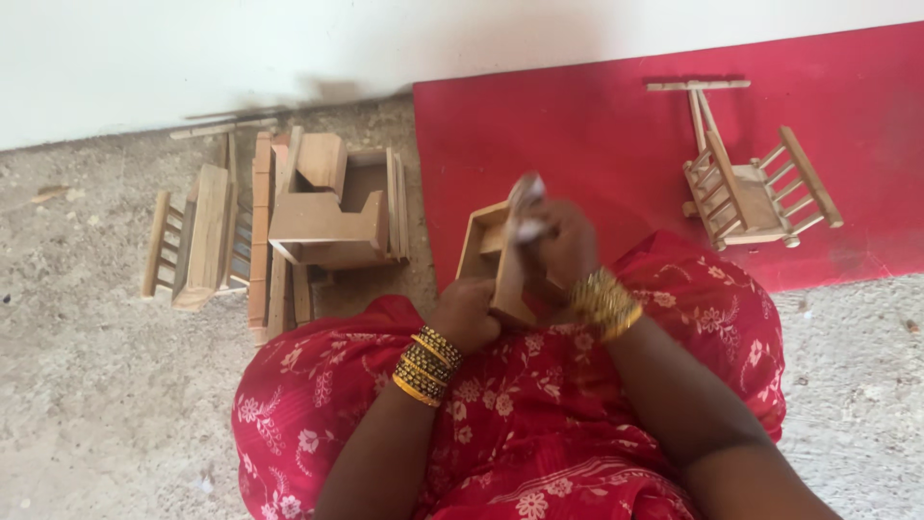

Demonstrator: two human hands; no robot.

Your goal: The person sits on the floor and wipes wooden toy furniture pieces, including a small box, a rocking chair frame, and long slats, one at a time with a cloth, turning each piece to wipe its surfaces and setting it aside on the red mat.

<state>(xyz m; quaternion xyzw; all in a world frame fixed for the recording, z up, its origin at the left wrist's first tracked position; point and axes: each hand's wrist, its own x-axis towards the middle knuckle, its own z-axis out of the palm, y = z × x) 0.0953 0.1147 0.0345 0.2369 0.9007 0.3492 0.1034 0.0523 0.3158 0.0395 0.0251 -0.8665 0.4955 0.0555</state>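
Two hands are in view: the left hand (465, 313) and the right hand (563, 246), each with a stack of gold bangles at the wrist, so two stacks. Between them sits one small wooden frame (491, 260). One red mat (597, 125) lies at the far right, and on it stands one finished wooden toy chair (756, 188). On the floor (96, 385) at the far left is one heap of wooden parts (279, 221); it holds at least one slatted piece and one boxy piece, and the exact number cannot be told.
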